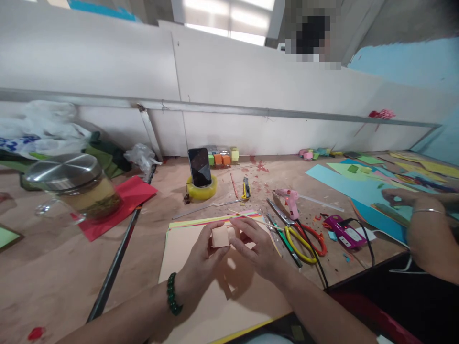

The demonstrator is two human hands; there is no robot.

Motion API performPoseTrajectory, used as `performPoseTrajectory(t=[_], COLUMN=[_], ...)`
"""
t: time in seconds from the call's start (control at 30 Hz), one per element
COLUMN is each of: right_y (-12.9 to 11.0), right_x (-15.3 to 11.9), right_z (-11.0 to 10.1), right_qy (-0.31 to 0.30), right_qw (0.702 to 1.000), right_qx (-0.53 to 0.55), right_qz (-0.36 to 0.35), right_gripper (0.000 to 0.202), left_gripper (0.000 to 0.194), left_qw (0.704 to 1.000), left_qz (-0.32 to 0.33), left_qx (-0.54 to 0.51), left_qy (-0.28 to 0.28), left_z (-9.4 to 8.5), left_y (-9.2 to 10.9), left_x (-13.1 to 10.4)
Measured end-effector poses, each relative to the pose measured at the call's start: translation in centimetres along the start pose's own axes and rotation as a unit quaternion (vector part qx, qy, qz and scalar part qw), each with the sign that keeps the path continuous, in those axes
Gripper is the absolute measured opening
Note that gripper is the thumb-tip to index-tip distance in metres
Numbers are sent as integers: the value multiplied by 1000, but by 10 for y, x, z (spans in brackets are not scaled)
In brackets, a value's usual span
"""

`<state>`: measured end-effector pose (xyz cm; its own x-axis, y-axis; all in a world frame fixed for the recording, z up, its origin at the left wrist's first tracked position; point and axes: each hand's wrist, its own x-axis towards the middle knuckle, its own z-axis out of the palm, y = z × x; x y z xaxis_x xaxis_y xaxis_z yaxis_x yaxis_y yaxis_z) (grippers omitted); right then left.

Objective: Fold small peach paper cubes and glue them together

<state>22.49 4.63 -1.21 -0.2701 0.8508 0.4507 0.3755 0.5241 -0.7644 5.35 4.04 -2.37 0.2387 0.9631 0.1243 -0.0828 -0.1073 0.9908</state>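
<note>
A small peach paper box (220,237) is held just above a stack of peach and coloured paper (190,267). My left hand (204,251) grips its left side between thumb and fingers. From the right, my right hand (253,241) reaches the box with bent fingers, the fingertips at its right side. A thin pale stick (256,220) passes behind the right fingers; whether they touch it is unclear. Shadows of both hands fall on the sheets below. A green bead bracelet (173,294) circles my left wrist.
Right of the paper lie scissors (303,243), a green cutter (287,242), a pink glue gun (292,203) and a purple device (346,232). A phone (200,167) stands in yellow tape (202,191). A glass jar (82,191) is left. Another person's arm (430,229) reaches in from the right.
</note>
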Motion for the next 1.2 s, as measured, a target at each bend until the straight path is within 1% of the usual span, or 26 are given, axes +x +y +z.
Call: performPoseTrajectory(t=[0.2, 0.33, 0.57, 0.77, 0.93, 1.03, 1.1, 1.2], right_y=[2, 4, 1, 1, -3, -1, 2, 6], right_x=[1, 2, 1, -1, -1, -1, -1, -2], right_z=[1, 2, 5, 5, 0, 1, 3, 7], right_qy=[-3, 20, 10, 20, 6, 5, 7, 5], right_qw=[998, 996, 996, 999, 1000, 1000, 1000, 999], right_qx=[49, 78, 70, 26, 23, 21, 25, 26], right_qz=[46, 34, 56, 37, 7, -6, -14, -29], right_gripper=[28, 23, 18, 25, 32, 38, 39, 40], left_gripper=[41, 38, 34, 40, 42, 44, 49, 65], left_qw=[1000, 998, 996, 999, 999, 999, 999, 999], left_qz=[13, 32, 65, 31, 18, 11, 2, -21], left_qx=[19, 41, 65, 39, 29, 25, 27, 29], left_qy=[10, 20, -1, 7, 19, 24, 19, 12], left_z=[1, 4, 3, 5, 3, 1, 0, -1], left_y=[0, 3, 3, 5, 8, 9, 8, 6], left_x=[-2, -4, -5, -4, 0, 1, 1, 0])
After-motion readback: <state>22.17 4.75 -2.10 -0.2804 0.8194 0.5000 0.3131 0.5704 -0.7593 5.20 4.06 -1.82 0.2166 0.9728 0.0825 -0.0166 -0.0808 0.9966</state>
